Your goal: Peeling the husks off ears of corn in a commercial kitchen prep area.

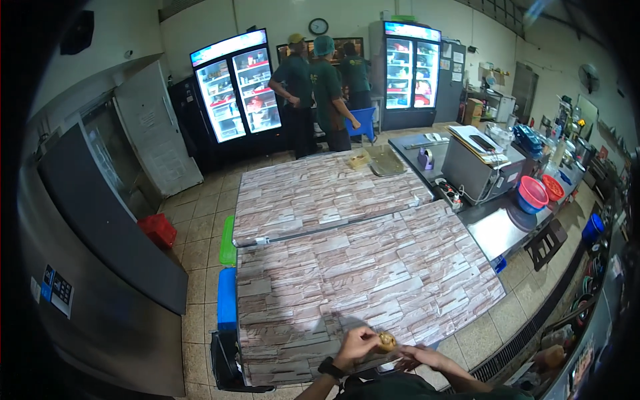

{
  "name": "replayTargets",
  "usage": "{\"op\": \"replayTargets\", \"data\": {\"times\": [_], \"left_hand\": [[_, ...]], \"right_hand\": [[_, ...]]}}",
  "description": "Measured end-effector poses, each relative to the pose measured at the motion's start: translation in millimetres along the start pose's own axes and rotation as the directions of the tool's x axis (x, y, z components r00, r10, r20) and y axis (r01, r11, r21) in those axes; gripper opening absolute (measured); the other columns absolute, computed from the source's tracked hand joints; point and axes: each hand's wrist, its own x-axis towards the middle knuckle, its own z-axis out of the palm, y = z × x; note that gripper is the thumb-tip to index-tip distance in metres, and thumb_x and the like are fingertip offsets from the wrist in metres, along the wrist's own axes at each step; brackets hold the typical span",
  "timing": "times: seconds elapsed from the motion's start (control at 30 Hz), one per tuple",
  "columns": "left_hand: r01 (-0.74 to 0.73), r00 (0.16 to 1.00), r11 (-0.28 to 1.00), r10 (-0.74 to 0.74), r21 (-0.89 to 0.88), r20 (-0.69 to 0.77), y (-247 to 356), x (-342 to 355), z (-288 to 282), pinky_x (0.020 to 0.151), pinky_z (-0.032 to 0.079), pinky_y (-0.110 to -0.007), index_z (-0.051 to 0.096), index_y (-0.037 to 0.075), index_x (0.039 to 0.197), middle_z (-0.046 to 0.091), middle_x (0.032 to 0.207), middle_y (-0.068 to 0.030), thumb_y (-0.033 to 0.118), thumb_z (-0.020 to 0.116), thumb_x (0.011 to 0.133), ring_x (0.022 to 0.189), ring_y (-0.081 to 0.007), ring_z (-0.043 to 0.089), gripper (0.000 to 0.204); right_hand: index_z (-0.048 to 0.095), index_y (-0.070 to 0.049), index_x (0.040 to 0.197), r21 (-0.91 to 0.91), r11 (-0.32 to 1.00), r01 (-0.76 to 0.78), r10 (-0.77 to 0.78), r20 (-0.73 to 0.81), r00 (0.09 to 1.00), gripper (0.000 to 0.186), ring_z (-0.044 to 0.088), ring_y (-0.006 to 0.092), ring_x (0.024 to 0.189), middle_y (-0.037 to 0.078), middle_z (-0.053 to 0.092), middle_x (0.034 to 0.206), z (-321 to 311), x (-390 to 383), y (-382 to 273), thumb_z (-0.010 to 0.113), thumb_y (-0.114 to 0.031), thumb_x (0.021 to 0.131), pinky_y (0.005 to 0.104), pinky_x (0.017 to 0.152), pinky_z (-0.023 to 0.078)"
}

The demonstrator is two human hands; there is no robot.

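Low in the head view, above the near edge of the patterned table (347, 267), my left hand (357, 345) is closed in a pinch. Its fingertips are on a small, rounded golden-yellow thing (387, 342), too small to name. My right hand (427, 359) comes in from the right with its fingers bent toward that same thing. Thumb and fingers seem closed together just beside it, but what they hold cannot be made out. A dark watch (330, 367) is on my left wrist.
On the far end of the table lie a metal tray (387, 162) and a yellowish packet (359, 159). At right, a steel counter (493, 230) bears a grey box-like appliance (477, 167) and red baskets (533, 192). Several people (328, 100) stand between lit display fridges (241, 90).
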Motion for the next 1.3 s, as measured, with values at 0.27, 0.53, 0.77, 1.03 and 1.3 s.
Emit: {"op": "replayTargets", "data": {"times": [0.27, 0.53, 0.77, 1.03, 1.3], "left_hand": [[0.102, 0.994, 0.988, -0.098, -0.119, 0.043, -2, 22, 20, 0.057, 0.046, -0.026, 0.059, -0.001, 0.088, 0.065, 0.077, -0.0070, 0.020, 0.062, 0.095, 0.063, -0.0098, 0.058, 0.022], [-0.174, 0.981, 0.848, 0.196, 0.501, 0.008, 57, 29, 53, 0.056, 0.044, -0.042, 0.054, -0.003, 0.083, 0.057, 0.070, -0.0242, 0.024, 0.059, 0.091, 0.066, -0.0420, 0.059, 0.028], [-0.100, 0.982, 0.864, 0.166, 0.493, -0.091, 38, 36, 70, 0.057, 0.045, -0.043, 0.056, -0.002, 0.083, 0.057, 0.070, -0.0236, 0.018, 0.059, 0.087, 0.067, -0.0412, 0.061, 0.021], [-0.098, 0.971, 0.858, 0.193, 0.504, -0.140, -2, 43, 73, 0.058, 0.045, -0.039, 0.056, -0.002, 0.088, 0.060, 0.077, -0.0206, 0.016, 0.054, 0.093, 0.067, -0.0319, 0.063, 0.018], [-0.183, 0.939, 0.979, 0.201, 0.088, -0.279, 2, 57, 118, 0.085, 0.047, -0.033, 0.060, 0.000, 0.103, 0.065, 0.105, -0.0142, 0.020, 0.043, 0.103, 0.094, -0.0233, 0.062, 0.026]], "right_hand": [[0.041, -0.004, 0.138, -0.625, 0.458, 0.632, -0.861, -0.135, 0.490, 0.083, 0.057, 0.0300, 0.115, 0.018, 0.056, 0.124, 29, 35, -11, 0.086, -0.028, 0.072, 0.0374, 0.098, 0.045], [0.045, -0.001, 0.129, -0.510, 0.533, 0.675, -0.846, -0.348, 0.405, 0.071, 0.064, 0.0295, 0.099, 0.017, 0.062, 0.109, 21, 60, 7, 0.082, -0.022, 0.072, 0.0368, 0.085, 0.051], [0.042, 0.001, 0.132, -0.397, 0.494, 0.774, -0.859, -0.360, 0.364, 0.075, 0.060, 0.0233, 0.105, 0.012, 0.060, 0.114, -5, 73, 1, 0.081, -0.014, 0.071, 0.0363, 0.088, 0.050], [0.039, -0.010, 0.142, 0.115, 0.651, 0.750, -0.703, -0.281, 0.654, 0.065, 0.053, 0.0181, 0.116, 0.008, 0.058, 0.120, -47, 63, -16, 0.062, 0.003, 0.083, 0.0332, 0.099, 0.044], [0.048, -0.010, 0.134, 0.214, 0.648, 0.731, -0.538, -0.552, 0.638, 0.042, 0.057, 0.0133, 0.098, 0.006, 0.061, 0.105, -27, 87, 2, 0.059, -0.012, 0.094, 0.0273, 0.086, 0.047]]}}
